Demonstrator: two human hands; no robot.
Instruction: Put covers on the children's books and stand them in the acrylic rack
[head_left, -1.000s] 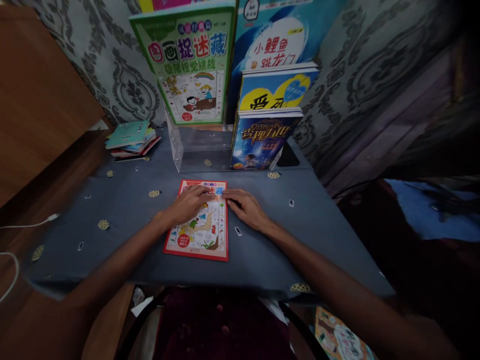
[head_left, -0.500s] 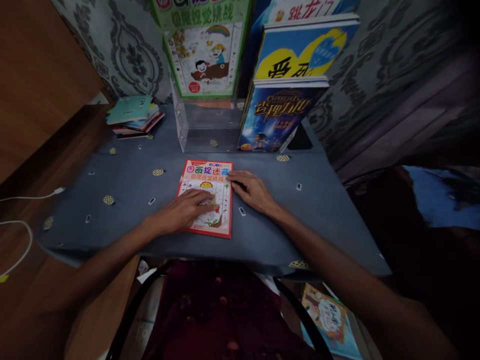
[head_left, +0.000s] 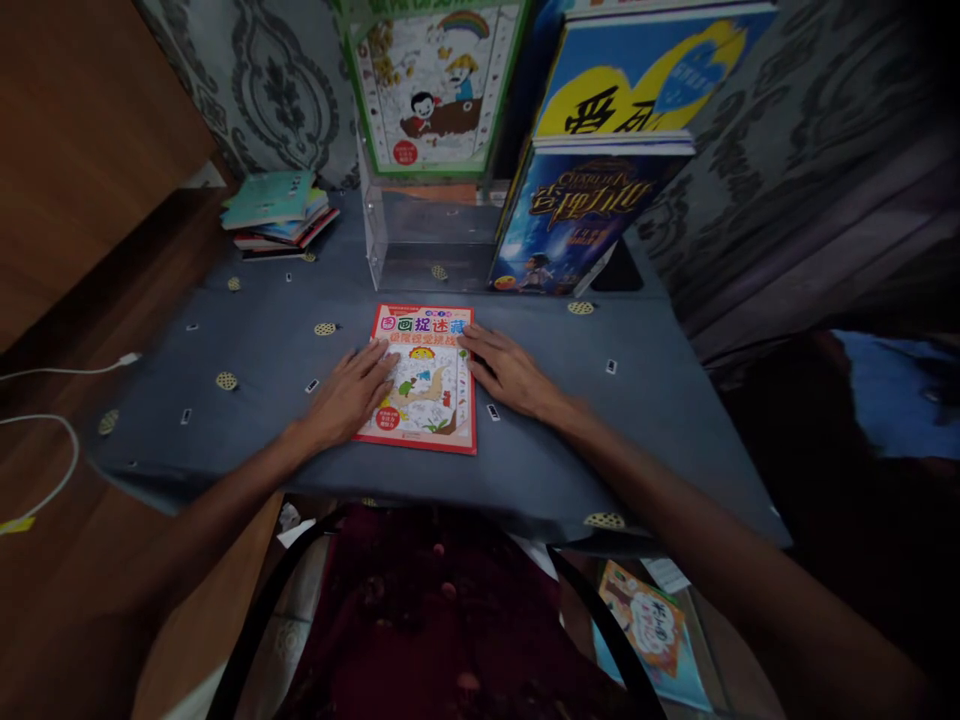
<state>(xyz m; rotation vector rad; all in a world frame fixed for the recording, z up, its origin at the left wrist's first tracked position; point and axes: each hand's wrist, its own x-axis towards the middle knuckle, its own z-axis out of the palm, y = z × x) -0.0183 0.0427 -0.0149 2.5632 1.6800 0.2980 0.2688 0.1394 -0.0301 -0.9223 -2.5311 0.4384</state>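
Observation:
A red-bordered picture book (head_left: 427, 385) lies flat and closed on the table, its cover facing up with a sun and small animals on it. My left hand (head_left: 351, 393) rests over the book's left edge, fingers stretched out and reaching onto the cover. On the other side, my right hand (head_left: 510, 372) lies with its fingertips on the upper right edge of the cover, fingers extended and thumb a little apart. Neither hand grips anything.
Behind the book stands a clear acrylic rack (head_left: 431, 265) holding a green picture book (head_left: 442, 90), a blue-and-yellow book (head_left: 645, 75) and a dark blue novel (head_left: 592, 215). A book stack (head_left: 274, 215) sits at the back left of the blue-grey tablecloth (head_left: 262, 330).
My left hand has slid left from the middle of the cover to its left edge, uncovering the picture. My right hand stays at the right edge. The camera view has shifted slightly.

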